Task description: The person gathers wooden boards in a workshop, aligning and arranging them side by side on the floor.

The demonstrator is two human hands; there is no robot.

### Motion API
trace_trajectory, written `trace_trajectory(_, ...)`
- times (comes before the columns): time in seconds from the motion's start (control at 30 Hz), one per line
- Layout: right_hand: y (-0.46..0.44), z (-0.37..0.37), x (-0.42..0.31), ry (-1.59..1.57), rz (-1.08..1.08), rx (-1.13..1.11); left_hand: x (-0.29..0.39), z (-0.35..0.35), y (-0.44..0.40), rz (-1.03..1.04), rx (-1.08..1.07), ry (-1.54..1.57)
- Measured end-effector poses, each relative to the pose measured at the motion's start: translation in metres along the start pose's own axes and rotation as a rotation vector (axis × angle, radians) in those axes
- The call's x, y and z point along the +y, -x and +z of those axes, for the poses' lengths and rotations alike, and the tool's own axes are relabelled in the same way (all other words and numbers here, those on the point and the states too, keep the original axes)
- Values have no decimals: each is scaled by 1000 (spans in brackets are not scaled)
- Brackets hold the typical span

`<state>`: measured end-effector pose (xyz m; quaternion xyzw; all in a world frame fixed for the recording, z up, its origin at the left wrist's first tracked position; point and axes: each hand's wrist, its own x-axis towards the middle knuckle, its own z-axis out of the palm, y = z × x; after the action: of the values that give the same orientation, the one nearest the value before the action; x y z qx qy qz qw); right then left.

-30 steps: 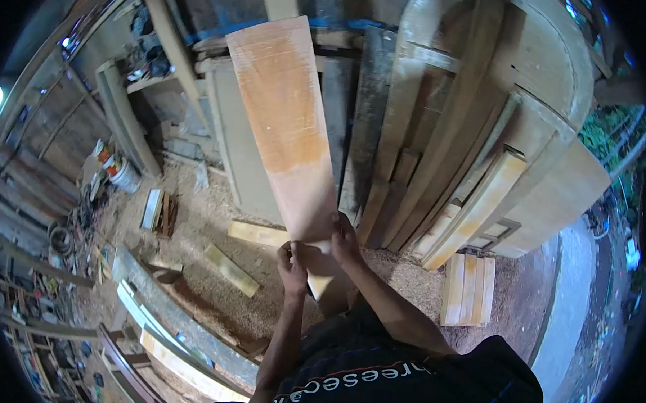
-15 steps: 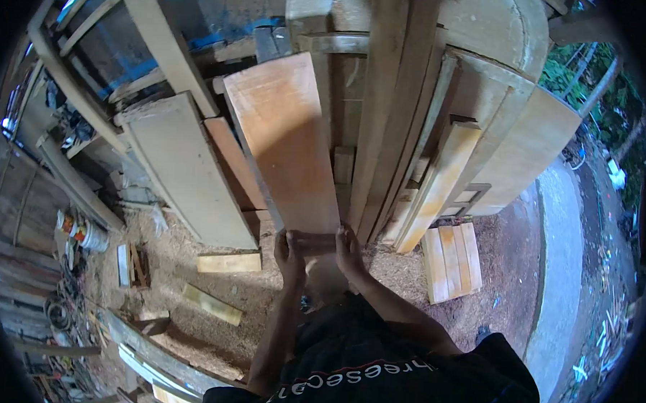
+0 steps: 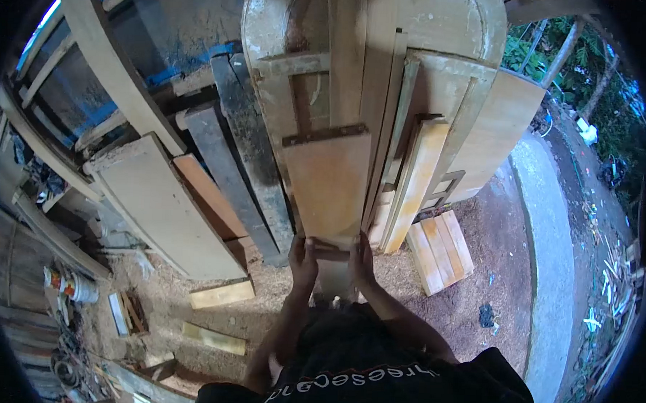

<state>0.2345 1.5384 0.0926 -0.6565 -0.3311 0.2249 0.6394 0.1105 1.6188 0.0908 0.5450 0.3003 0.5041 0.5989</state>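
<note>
A wide wooden board (image 3: 329,184) with an orange-brown face is held at its near end by both hands, its far end pointing away toward the leaning wood. My left hand (image 3: 304,264) closes on the near left corner, my right hand (image 3: 361,261) on the near right corner. Behind the board's far end stand tall brown planks (image 3: 365,59) and an arched door panel (image 3: 449,27). Just right of the board leans a narrow yellowish plank (image 3: 417,187). The underside of the board is hidden.
A grey-white panel (image 3: 168,205) and a dark beam (image 3: 230,187) lean at the left. Stacked short boards (image 3: 441,251) lie on the sawdust floor at the right. Two offcuts (image 3: 221,295) lie at the lower left, near a white bucket (image 3: 83,289). A concrete strip (image 3: 549,233) runs along the right.
The view has swung right. The board has moved right relative to the leaning wood, its face now looks shorter, and its far end edge shows. Both hands are still on its near end.
</note>
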Motion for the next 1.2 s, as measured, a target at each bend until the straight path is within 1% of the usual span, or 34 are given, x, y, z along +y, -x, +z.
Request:
trace_trajectory(0.03,3,0,8,-24,-27,-22,-4,-2,-3,-78,-22,50)
trace_trajectory(0.1,-7,0,18,-51,-61,-34,-13,-4,-2,-39,-30,64)
trace_trajectory(0.17,-12,-8,21,-62,-150,-114,-22,-4,5,-13,-21,50)
trace_trajectory(0.2,-13,-7,15,-60,-149,-104,-27,1,7,-4,13,87)
trace_trajectory(0.27,-18,-8,-5,1,4,-9,-17,6,4,-27,-49,80)
trace_trajectory(0.33,-24,-11,7,-11,-45,41,-25,5,-4,-101,-168,93)
trace_trajectory(0.37,-26,-13,13,-25,-83,76,-31,7,-8,-101,-171,95)
trace_trajectory(0.4,-23,-16,26,-26,-74,80,-22,12,-13,-64,-189,73)
trace_trajectory(0.43,-23,-19,37,-9,-9,94,-16,18,-22,-22,-210,50)
trace_trajectory(0.47,-25,-21,47,6,53,109,-9,23,-33,-22,-218,47)
trace_trajectory(0.5,-25,-22,43,4,60,116,-6,28,-41,-46,-237,24)
trace_trajectory(0.57,-30,-28,36,-120,117,83,-7,37,-51,-75,-255,1)
trace_trajectory(0.6,-34,-32,40,-120,125,83,-13,41,-55,-90,-248,31)
trace_trajectory(0.67,-46,-43,50,134,93,112,-25,52,-62,-109,-239,57)
trace_trajectory(0.7,-52,-50,48,132,106,111,-29,58,-62,-102,-219,42)
trace_trajectory(0.77,-70,-68,41,18,-8,-10,-35,73,-67,-105,-195,21)
trace_trajectory(0.8,-79,-79,55,24,-8,-23,-35,84,-72,-95,-215,55)
trace_trajectory(0.83,-85,-88,43,23,8,-28,-40,95,-75,-87,-234,90)
trace_trajectory(0.9,-101,-108,20,20,198,4,-50,117,-77,-126,-245,83)
trace_trajectory(0.93,-119,-119,27,16,210,-2,-56,128,-78,-140,-263,85)
trace_trajectory(1.0,-153,-144,40,-42,-77,-31,-72,150,-74,-131,-238,58)
trace_trajectory(1.03,-165,-157,45,-46,-68,-33,-81,162,-72,-115,-215,45)
trace_trajectory(1.1,-186,-182,54,50,-40,-159,-102,184,-74,-163,-207,65)
trace_trajectory(1.13,-191,-185,60,-26,-122,-159,-109,190,-76,-203,-196,82)
trace_trajectory(1.17,-198,-185,65,-41,-120,-179,-120,194,-82,-199,-175,68)
trace_trajectory(1.2,-202,-187,70,-25,-119,-151,-139,196,-86,-144,-180,68)
